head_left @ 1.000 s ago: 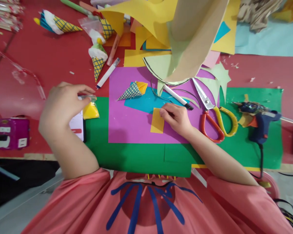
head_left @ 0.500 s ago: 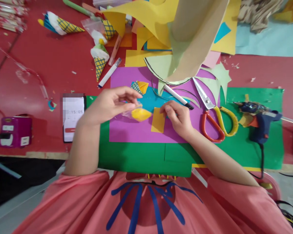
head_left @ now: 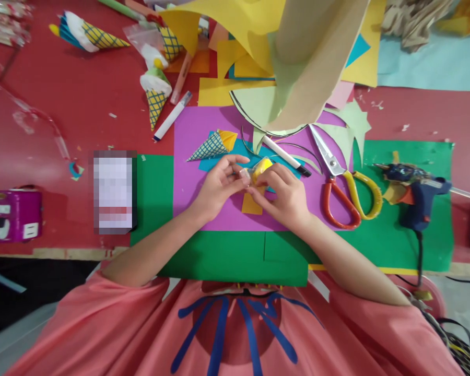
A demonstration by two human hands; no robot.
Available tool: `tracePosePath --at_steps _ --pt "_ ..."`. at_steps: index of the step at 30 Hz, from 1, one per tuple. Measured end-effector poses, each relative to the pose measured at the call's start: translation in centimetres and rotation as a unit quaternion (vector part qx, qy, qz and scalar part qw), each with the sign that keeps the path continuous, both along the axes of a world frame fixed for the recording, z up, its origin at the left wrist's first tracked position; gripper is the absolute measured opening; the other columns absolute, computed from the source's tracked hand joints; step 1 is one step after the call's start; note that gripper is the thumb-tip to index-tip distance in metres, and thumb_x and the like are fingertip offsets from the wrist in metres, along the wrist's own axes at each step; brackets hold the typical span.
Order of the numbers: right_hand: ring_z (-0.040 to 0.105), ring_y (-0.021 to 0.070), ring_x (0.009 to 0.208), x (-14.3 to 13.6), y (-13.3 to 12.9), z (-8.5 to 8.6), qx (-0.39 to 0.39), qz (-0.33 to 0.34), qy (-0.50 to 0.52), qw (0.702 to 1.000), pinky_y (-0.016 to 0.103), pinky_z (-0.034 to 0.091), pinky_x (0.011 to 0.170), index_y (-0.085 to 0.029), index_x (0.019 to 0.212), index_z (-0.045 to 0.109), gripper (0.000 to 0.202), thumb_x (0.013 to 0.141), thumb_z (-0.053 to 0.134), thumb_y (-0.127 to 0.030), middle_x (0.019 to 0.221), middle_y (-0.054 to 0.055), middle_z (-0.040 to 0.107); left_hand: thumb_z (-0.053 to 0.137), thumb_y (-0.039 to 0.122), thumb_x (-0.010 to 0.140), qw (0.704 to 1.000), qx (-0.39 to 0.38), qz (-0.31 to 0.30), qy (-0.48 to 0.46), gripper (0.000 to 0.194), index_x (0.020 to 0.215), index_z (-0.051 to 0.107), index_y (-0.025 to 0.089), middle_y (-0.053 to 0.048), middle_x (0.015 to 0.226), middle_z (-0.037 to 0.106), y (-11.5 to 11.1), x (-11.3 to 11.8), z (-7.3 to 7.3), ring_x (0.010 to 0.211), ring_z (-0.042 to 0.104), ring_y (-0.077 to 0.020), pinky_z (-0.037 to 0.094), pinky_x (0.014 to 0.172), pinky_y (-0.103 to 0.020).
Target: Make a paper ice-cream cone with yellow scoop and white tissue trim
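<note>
Topped cones (head_left: 156,99) look finished, toward far left corner of desk (head_left: 82,104) | patterned cone (head_left: 208,147) seemingly untopped | left hand (head_left: 224,183), right hand (head_left: 285,192) pinching yellow packet (head_left: 262,166)

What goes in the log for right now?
left hand: pinching yellow-filled clear packet | right hand: at same packet | yellow card: on purple sheet | scissors: beyond right hand, rightward

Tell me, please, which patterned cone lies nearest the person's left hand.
The small blue-crosshatched cone with yellow mouth, just beyond the left hand, over the purple rectangular sheet; the other patterned cones lie farther away, off that sheet.
</note>
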State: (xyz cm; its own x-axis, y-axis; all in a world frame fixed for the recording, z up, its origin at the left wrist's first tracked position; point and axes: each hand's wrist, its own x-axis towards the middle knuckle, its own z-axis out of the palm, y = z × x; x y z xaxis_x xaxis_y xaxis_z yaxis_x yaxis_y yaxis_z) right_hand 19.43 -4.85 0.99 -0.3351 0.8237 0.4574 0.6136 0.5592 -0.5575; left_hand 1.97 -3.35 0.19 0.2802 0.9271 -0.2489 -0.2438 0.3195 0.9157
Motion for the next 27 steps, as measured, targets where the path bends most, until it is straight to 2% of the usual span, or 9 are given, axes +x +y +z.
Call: tracePosePath --at_steps 4,9,15,17,22,25,27 --pt "0.056 0.0177 0.071 0.1 -0.1 0.3 -0.004 0.003 -0.007 1.0 0.032 0.048 0.061 -0.022 0.081 0.055 0.017 0.092 0.059 -0.035 0.078 0.003 0.06 0.082 0.036 0.073 0.999 0.042 -0.016 0.02 0.045 0.11 0.058 0.025 0.003 0.086 0.058 -0.2 -0.1 -0.6 0.078 0.061 -0.0082 0.053 0.071 -0.017" --pt "0.057 0.0187 0.074 0.2 -0.2 0.3 -0.018 0.012 -0.006 1.0 0.033 0.049 0.064 -0.022 0.084 0.056 0.013 0.094 0.055 -0.03 0.08 0.004 0.061 0.078 0.039 0.077 0.996 0.076 -0.015 0.04 0.041 0.111 0.059 0.025 0.002 0.087 0.06 -0.4 -0.3 -0.8 0.082 0.062 -0.0101 0.055 0.078 -0.021" --pt "0.056 0.0214 0.076 0.1 0.0 -0.6 0.008 0.022 -0.088 0.996 0.036 0.048 0.067 -0.019 0.089 0.061 0.015 0.093 0.047 -0.016 0.08 0.008 0.064 0.077 0.04 0.08 0.993 0.096 -0.007 0.073 0.034 0.103 0.06 0.022 0.002 0.079 0.059 -0.3 -0.1 -0.1 0.076 0.061 -0.009 0.054 0.072 -0.019" --pt "0.054 0.0217 0.074 0.0 0.0 -0.7 0.018 0.021 -0.111 0.993 0.036 0.047 0.065 -0.019 0.086 0.061 0.015 0.092 0.048 -0.016 0.077 0.008 0.062 0.078 0.039 0.079 0.993 0.093 -0.008 0.075 0.033 0.1 0.061 0.021 0.002 0.078 0.059 -0.3 0.0 0.1 0.074 0.061 -0.0086 0.054 0.07 -0.019" --pt "0.05 0.0231 0.074 -0.1 0.2 -0.6 0.045 -0.018 -0.163 0.985 0.037 0.044 0.063 -0.019 0.081 0.06 0.014 0.089 0.059 -0.031 0.078 0.009 0.06 0.073 0.03 0.081 0.996 0.061 -0.012 0.057 0.025 0.1 0.059 0.021 0.004 0.074 0.057 -0.1 -0.1 0.2 0.066 0.061 -0.0075 0.053 0.063 -0.018" --pt "0.05 0.0236 0.074 0.2 0.7 -0.7 0.067 -0.047 -0.191 0.978 0.038 0.042 0.063 -0.019 0.079 0.06 0.01 0.088 0.06 -0.023 0.078 0.009 0.061 0.068 0.027 0.083 0.996 0.055 -0.032 0.056 0.023 0.102 0.057 0.02 0.004 0.074 0.059 -0.1 -0.2 0.3 0.066 0.063 -0.0082 0.053 0.062 -0.018" --pt "0.052 0.0232 0.075 0.4 0.9 -0.7 0.058 -0.062 -0.172 0.982 0.038 0.043 0.065 -0.02 0.079 0.06 0.011 0.089 0.057 -0.017 0.078 0.008 0.061 0.065 0.028 0.086 0.995 0.07 -0.045 0.063 0.021 0.104 0.057 0.02 0.004 0.074 0.059 -0.2 -0.3 0.2 0.066 0.064 -0.0079 0.052 0.061 -0.018"
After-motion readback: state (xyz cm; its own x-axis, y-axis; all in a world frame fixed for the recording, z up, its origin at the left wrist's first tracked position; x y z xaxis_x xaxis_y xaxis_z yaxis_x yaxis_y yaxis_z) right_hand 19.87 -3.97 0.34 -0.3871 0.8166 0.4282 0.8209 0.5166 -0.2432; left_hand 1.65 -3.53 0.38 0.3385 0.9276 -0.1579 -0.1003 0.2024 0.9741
